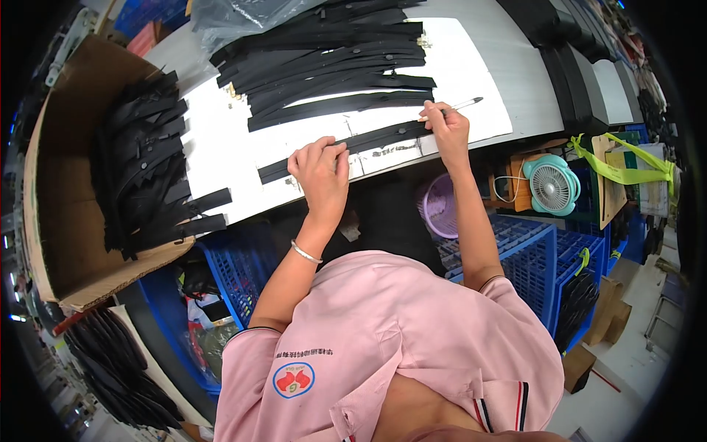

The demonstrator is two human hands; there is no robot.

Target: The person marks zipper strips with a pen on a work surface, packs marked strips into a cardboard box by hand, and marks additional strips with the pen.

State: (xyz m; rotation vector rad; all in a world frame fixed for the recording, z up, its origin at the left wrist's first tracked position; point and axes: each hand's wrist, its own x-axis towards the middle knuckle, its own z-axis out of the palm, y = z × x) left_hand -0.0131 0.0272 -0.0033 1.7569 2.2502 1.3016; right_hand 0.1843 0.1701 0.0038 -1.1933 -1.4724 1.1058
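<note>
A long black strip (379, 138) with a small dark button-like piece lies along the front edge of a white board (471, 74). My left hand (321, 166) rests on this strip, its fingers bent and pressing it down. My right hand (448, 131), at the strip's right end, pinches a slim pen-like stick (465, 104) with a pale shaft and a dark far end. The stick's near end is close to the strip; whether it touches cannot be made out. Behind both hands lie several loose black strips (324, 66), side by side and overlapping. Dark marks show on the board beside the strip.
On the left, an open cardboard box (62, 169) holds a heap of black strips (143, 158). Clear plastic (243, 16) lies at the back. Black stacks (563, 81) stand at right. Below are a purple basket (440, 210), blue crates (526, 254) and a teal fan (552, 184).
</note>
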